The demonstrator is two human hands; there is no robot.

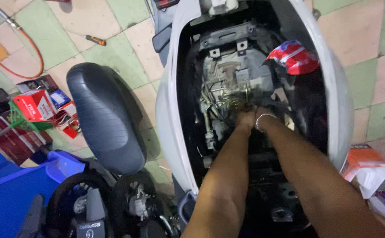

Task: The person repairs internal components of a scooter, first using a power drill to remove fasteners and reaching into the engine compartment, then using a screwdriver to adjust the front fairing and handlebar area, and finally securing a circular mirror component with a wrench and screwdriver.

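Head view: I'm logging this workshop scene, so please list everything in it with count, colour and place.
Scooter body: one, white, centre, compartment open.
Engine parts: several, grey metal, inside the compartment.
Rag: one, red and white, compartment's upper right.
Seat: one, black, left of the scooter body.
Screwdriver: one, orange handle, floor, upper left.
Hose: one, orange, far left.
Boxes: several, red, green crate at left.
Carton: one, orange and white, right.
Left hand: reaching into the compartment, fingers hidden.
Right hand: beside it, bracelet on wrist.
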